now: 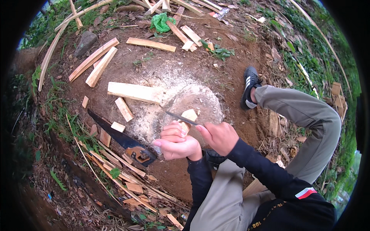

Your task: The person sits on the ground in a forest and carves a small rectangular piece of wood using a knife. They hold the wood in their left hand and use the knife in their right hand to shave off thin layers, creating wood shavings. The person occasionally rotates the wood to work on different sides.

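Observation:
In the middle, my left hand (178,141) is closed around a short piece of pale wood (189,114), whose upper end sticks out past the fingers. My right hand (221,135) grips a knife-like tool with a narrow grey blade (178,116). The blade lies across the wood just above my left fingers, its tip pointing up and left; its handle is hidden in my fist. Under both hands is a round, dusty stump-like surface (204,98) ringed with pale sawdust.
A handsaw (119,136) lies to the left, near a wide plank (135,92) and small offcuts (124,109). Long wood strips (131,177) are heaped at the lower left. A green plastic bag (162,23) sits among strips at the far side. My shod foot (250,86) rests at right.

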A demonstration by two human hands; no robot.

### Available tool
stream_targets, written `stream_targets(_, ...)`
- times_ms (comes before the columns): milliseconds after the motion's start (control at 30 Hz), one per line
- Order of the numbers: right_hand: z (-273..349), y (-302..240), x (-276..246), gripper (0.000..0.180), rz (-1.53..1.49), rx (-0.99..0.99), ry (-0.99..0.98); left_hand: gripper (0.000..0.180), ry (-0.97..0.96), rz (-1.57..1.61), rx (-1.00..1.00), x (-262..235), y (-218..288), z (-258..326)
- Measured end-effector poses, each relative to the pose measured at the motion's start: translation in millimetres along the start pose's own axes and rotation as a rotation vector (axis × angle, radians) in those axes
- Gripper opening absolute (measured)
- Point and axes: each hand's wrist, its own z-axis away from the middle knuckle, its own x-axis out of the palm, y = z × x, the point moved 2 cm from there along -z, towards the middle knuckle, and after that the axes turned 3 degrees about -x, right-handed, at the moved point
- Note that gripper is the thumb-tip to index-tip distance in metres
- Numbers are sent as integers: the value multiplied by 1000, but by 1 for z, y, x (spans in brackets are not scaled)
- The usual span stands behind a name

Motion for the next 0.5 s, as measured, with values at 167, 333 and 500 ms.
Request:
stream_targets(167, -5, 0, -3, 43, 67, 0, 37, 63, -124, -14, 9, 5, 2, 8)
stream_targets(333, -10, 26, 0, 41, 67, 13, 68, 60, -363, 6, 205, 4, -4, 34)
stream_targets(500, 3, 29, -17, 32, -181, 154, -3, 61, -242, 67, 105, 6, 2, 17)
